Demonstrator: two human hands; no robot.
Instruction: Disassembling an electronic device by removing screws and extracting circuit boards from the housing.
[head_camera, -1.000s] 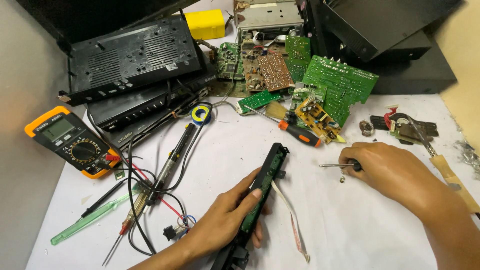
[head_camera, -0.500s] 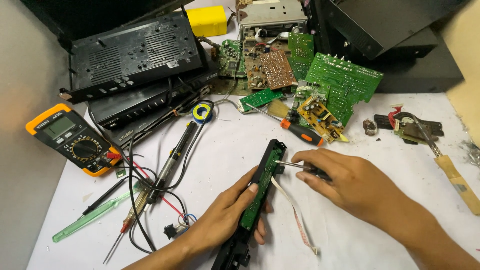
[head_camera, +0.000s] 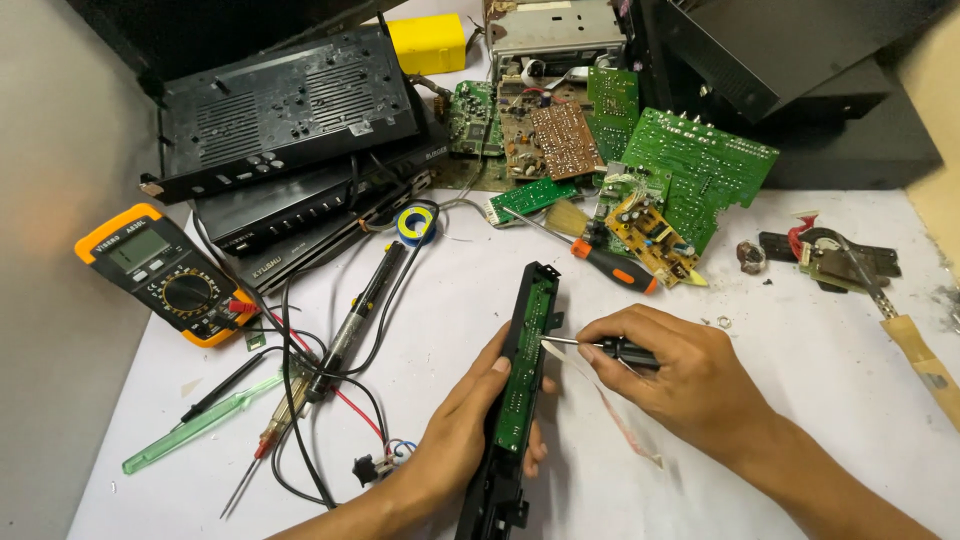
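Lying slantwise on the white table, a long black panel with a green circuit strip is gripped along its edge by the left hand, fingers curled around it. The right hand pinches a small black-handled screwdriver, its tip touching the strip. An orange-handled screwdriver lies just beyond; a yellow multimeter sits far left.

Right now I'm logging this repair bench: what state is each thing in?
Long panel: held in left hand, its green board exposed.
Screwdriver: in right hand, tip at the panel.
Multimeter: lying flat, display blank.
Black box: upside down.
Orange-handled screwdriver: lying loose.
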